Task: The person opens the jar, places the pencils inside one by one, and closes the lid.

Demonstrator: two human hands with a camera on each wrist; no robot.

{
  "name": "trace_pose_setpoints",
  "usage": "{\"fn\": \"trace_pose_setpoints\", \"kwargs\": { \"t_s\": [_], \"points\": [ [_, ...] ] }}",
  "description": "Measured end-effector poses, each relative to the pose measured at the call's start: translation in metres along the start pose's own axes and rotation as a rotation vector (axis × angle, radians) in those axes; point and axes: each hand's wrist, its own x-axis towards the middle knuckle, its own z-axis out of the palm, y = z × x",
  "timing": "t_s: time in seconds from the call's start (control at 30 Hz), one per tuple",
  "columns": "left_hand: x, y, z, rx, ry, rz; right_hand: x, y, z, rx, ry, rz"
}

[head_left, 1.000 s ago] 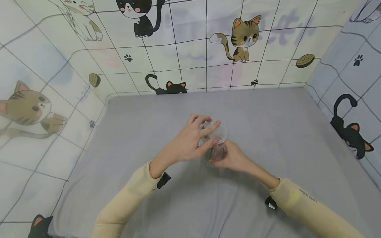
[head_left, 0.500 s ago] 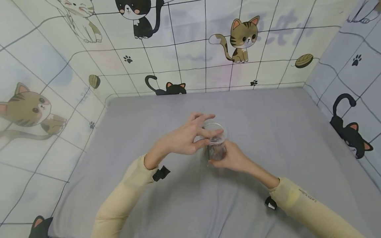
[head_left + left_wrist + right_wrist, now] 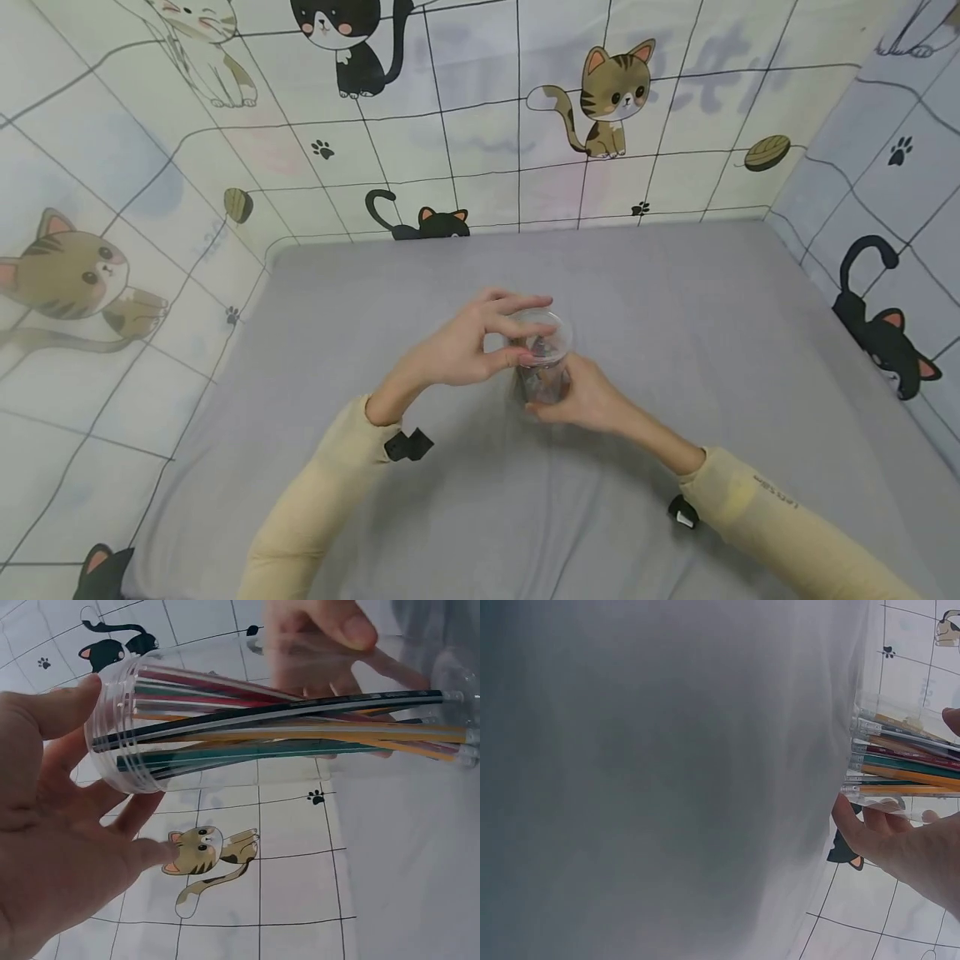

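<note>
A tall clear plastic jar (image 3: 542, 385) stands upright on the grey cloth. Inside it several pencils (image 3: 285, 712) in black, green, red and yellow lean across one another. My right hand (image 3: 596, 396) grips the jar low on its right side, thumb in front; in the right wrist view its fingers wrap the base end. Up at the top, my left hand (image 3: 468, 342) holds the clear lid (image 3: 120, 739) by its rim, with thumb and fingers on opposite sides. The left forefinger reaches across the lid in the head view.
Grey cloth (image 3: 375, 292) covers the flat surface around the jar. Behind and at both sides rise hangings (image 3: 480, 125) printed with cats and grid lines. Black straps (image 3: 408, 445) sit at the sleeve cuffs.
My left hand first drew back leftward with its fingers spread, then closed on the lid's rim again. The right hand and the jar have stayed in place.
</note>
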Motion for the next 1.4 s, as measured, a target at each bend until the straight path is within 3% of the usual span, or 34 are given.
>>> {"fn": "trace_pose_setpoints", "kwargs": {
  "t_s": [0.1, 0.17, 0.27, 0.47, 0.73, 0.9, 1.0, 1.13, 1.3, 1.4],
  "points": [
    [0.0, 0.0, -0.003, -0.019, -0.028, -0.017, 0.0, 0.001, 0.0, 0.0, 0.003, -0.016],
    [-0.002, 0.0, -0.003, -0.003, -0.013, -0.026, 0.001, 0.001, 0.0, 0.0, 0.008, -0.026],
    [-0.003, 0.0, 0.002, 0.02, 0.063, -0.028, 0.0, 0.001, 0.0, 0.005, 0.02, -0.026],
    [-0.006, -0.003, 0.019, 0.172, 0.255, 0.037, 0.001, 0.0, 0.0, 0.007, 0.014, -0.003],
    [-0.01, -0.002, 0.036, 0.271, 0.415, 0.094, 0.002, -0.002, -0.002, -0.01, 0.019, -0.035],
    [-0.011, 0.003, 0.05, 0.41, 0.548, 0.078, 0.0, 0.001, 0.001, -0.004, 0.018, -0.056],
    [-0.01, 0.007, 0.056, 0.437, 0.603, 0.052, 0.0, 0.001, 0.002, 0.001, 0.017, -0.06],
    [-0.01, 0.004, 0.052, 0.345, 0.589, 0.051, 0.0, -0.002, 0.001, -0.001, 0.022, -0.05],
    [-0.011, -0.008, 0.038, 0.074, 0.43, 0.068, -0.001, -0.003, 0.0, -0.004, 0.02, -0.031],
    [-0.01, -0.013, 0.034, -0.009, 0.366, 0.067, -0.001, -0.003, 0.001, 0.025, 0.015, -0.014]
  ]
}}
